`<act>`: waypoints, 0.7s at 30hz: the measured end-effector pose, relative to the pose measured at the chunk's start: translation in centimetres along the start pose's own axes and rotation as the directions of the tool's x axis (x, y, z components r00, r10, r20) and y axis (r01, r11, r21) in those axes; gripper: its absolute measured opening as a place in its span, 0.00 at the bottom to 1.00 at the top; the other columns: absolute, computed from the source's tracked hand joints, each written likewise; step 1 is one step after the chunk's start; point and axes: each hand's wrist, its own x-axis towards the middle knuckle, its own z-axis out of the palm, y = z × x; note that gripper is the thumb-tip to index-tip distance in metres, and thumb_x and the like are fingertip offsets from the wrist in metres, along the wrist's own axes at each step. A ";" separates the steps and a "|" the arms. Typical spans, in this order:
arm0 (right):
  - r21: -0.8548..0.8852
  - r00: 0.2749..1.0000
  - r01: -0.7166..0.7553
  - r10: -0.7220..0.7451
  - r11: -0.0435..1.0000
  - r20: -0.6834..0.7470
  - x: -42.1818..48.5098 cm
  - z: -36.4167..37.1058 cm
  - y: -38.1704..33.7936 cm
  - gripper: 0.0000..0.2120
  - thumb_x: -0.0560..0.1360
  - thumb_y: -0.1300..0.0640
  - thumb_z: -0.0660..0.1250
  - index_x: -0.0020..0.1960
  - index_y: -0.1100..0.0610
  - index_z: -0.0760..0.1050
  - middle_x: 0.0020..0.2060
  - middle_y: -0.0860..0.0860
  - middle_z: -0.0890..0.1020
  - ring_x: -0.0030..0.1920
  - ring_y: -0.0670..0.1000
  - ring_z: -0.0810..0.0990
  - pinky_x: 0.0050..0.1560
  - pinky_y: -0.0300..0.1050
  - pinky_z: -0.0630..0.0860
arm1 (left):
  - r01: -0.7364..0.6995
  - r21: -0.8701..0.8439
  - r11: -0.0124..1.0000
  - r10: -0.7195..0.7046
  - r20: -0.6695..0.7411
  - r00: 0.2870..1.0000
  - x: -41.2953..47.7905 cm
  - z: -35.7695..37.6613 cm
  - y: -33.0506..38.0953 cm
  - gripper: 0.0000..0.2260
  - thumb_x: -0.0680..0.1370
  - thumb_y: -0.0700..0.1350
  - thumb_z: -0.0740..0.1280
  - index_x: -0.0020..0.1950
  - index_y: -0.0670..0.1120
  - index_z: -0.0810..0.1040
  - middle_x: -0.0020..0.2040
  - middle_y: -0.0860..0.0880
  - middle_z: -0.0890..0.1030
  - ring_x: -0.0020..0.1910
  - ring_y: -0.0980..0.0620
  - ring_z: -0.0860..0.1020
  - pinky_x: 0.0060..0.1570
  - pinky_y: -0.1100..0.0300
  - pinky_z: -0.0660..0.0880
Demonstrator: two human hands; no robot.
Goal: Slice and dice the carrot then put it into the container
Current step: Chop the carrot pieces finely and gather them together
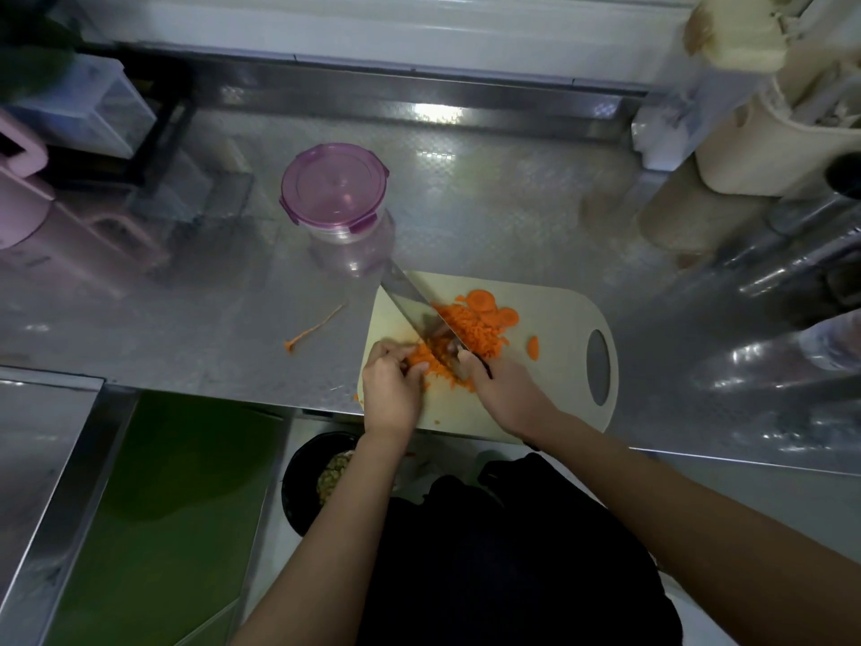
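Observation:
A pale cutting board (554, 403) lies at the counter's front edge. On it is a heap of diced carrot (470, 331), with a few round carrot slices (484, 303) behind it. My right hand (503, 394) grips the handle of a large knife (414, 303), whose blade lies across the heap, tip pointing far left. My left hand (391, 389) has curled fingers holding carrot pieces beside the blade. A clear round container with a purple lid (333, 186), closed, stands behind the board.
A thin carrot tail (314, 327) lies on the steel counter left of the board. Pink jugs (28, 202) stand far left, cream tubs (764, 146) and a steel pot (815, 254) at right. A black bin (317, 477) sits below the counter edge.

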 end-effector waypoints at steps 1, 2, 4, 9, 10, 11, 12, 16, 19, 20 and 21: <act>-0.015 1.000 0.004 -0.004 1.000 -0.012 -0.2 0.1 -0.1 0.22 0.81 0.45 0.53 0.48 0.61 0.75 0.42 0.56 0.79 0.44 0.52 0.76 0.45 0.44 0.68 | -0.004 0.006 1.000 0.004 0.009 1.000 -0.1 0.0 -0.1 0.14 0.72 0.41 0.72 0.57 0.41 0.81 0.53 0.46 0.76 0.50 0.48 0.77 0.50 0.73 0.63; -0.024 1.000 0.010 -0.011 1.000 -0.021 -0.4 0.1 -0.1 0.21 0.81 0.45 0.53 0.45 0.60 0.75 0.39 0.55 0.78 0.43 0.52 0.75 0.43 0.43 0.66 | -0.012 0.009 1.000 0.012 0.018 1.000 -0.1 -0.1 -0.1 0.15 0.73 0.42 0.72 0.58 0.41 0.80 0.53 0.46 0.75 0.50 0.48 0.76 0.50 0.72 0.64; -0.030 0.999 0.029 -0.030 0.999 -0.042 -0.9 0.2 -0.2 0.17 0.81 0.46 0.54 0.42 0.55 0.73 0.36 0.49 0.75 0.42 0.49 0.73 0.42 0.40 0.63 | -0.034 0.004 0.999 0.034 0.020 0.999 -0.4 -0.2 -0.3 0.16 0.73 0.43 0.72 0.60 0.42 0.79 0.52 0.47 0.73 0.49 0.49 0.76 0.51 0.69 0.67; -0.081 0.998 0.059 -0.060 0.995 -0.015 -1.7 0.7 -0.2 0.24 0.80 0.45 0.54 0.39 0.62 0.74 0.31 0.54 0.75 0.34 0.51 0.75 0.39 0.47 0.70 | -0.003 -0.029 1.000 0.003 -0.017 1.000 -0.8 -0.5 -0.5 0.17 0.73 0.43 0.72 0.61 0.42 0.77 0.54 0.45 0.75 0.48 0.51 0.76 0.53 0.65 0.71; -0.095 0.999 0.046 -0.047 0.994 -0.009 -1.9 0.8 -0.1 0.24 0.81 0.45 0.54 0.35 0.61 0.70 0.28 0.52 0.72 0.30 0.49 0.72 0.35 0.44 0.66 | -0.001 -0.031 1.000 0.001 -0.017 1.000 -0.8 -0.5 -0.5 0.16 0.73 0.43 0.71 0.60 0.42 0.78 0.53 0.45 0.76 0.47 0.51 0.76 0.50 0.67 0.70; -0.114 0.999 0.033 -0.033 0.993 -0.004 -2.0 0.9 0.0 0.23 0.81 0.45 0.54 0.33 0.59 0.68 0.27 0.51 0.70 0.29 0.48 0.70 0.32 0.43 0.63 | -0.005 -0.026 1.000 0.005 -0.015 1.000 -0.7 -0.6 -0.5 0.14 0.73 0.42 0.71 0.58 0.42 0.79 0.51 0.45 0.77 0.46 0.51 0.77 0.49 0.69 0.69; -0.138 1.000 0.024 -0.024 0.990 -0.002 -2.1 1.0 0.1 0.23 0.81 0.45 0.54 0.33 0.58 0.67 0.26 0.50 0.69 0.28 0.47 0.69 0.32 0.43 0.60 | -0.016 -0.013 1.000 0.015 -0.012 1.000 -0.7 -0.6 -0.4 0.12 0.74 0.41 0.71 0.57 0.42 0.80 0.50 0.45 0.78 0.46 0.50 0.77 0.48 0.69 0.68; -0.239 1.000 -0.004 0.010 0.971 0.023 -2.0 1.5 -0.2 0.23 0.81 0.44 0.52 0.31 0.55 0.64 0.27 0.50 0.68 0.33 0.52 0.71 0.37 0.43 0.64 | -0.060 0.045 0.997 0.060 0.000 0.998 -0.5 -0.5 -0.5 0.10 0.74 0.38 0.70 0.54 0.39 0.82 0.51 0.43 0.79 0.49 0.47 0.78 0.52 0.67 0.68; -0.263 1.000 0.002 0.005 0.965 0.026 -1.6 1.9 -0.4 0.23 0.81 0.43 0.51 0.31 0.53 0.62 0.27 0.49 0.67 0.35 0.56 0.73 0.37 0.44 0.65 | -0.076 0.056 0.995 0.076 0.010 0.997 -0.3 -0.5 -0.6 0.07 0.74 0.36 0.69 0.51 0.38 0.83 0.50 0.43 0.80 0.48 0.46 0.79 0.51 0.67 0.69; -0.270 1.000 0.003 0.006 0.963 0.031 -1.5 2.1 -0.5 0.23 0.81 0.43 0.51 0.31 0.53 0.62 0.27 0.49 0.67 0.35 0.56 0.73 0.37 0.44 0.65 | -0.074 0.054 0.996 0.073 0.013 0.997 -0.2 -0.5 -0.5 0.07 0.74 0.35 0.68 0.50 0.38 0.83 0.49 0.43 0.80 0.47 0.46 0.79 0.49 0.69 0.68; -0.274 0.999 0.000 0.011 0.962 0.038 -1.4 2.3 -0.5 0.23 0.81 0.42 0.51 0.31 0.53 0.62 0.27 0.50 0.67 0.34 0.56 0.72 0.36 0.44 0.64 | -0.068 0.050 0.996 0.067 0.016 0.998 0.0 -0.6 -0.5 0.06 0.74 0.35 0.68 0.49 0.38 0.83 0.49 0.43 0.81 0.46 0.46 0.79 0.48 0.70 0.67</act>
